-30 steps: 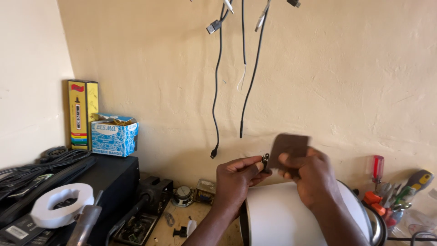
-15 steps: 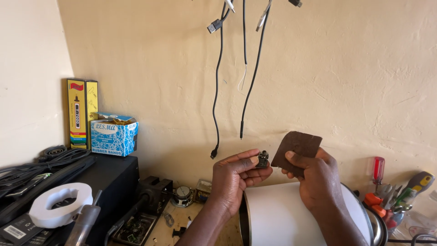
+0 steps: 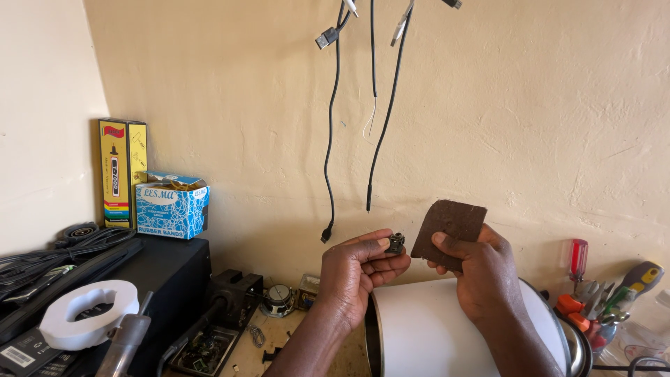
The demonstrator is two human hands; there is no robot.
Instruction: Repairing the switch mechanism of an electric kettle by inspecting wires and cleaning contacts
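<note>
My left hand [image 3: 359, 269] is curled closed, pinching a small dark metal part [image 3: 396, 243] between thumb and fingertips, held up in front of the wall. My right hand [image 3: 481, 269] grips a brown piece of sandpaper [image 3: 449, 225] by its lower edge, thumb across the front, the sheet standing upright just beside the part but not touching it. Both hands hover above a white cylindrical container [image 3: 433, 335]. Black cables [image 3: 331, 139] hang down the wall behind. A red-handled screwdriver [image 3: 578, 258] stands at the right, a blue box [image 3: 171, 206] at the left.
</note>
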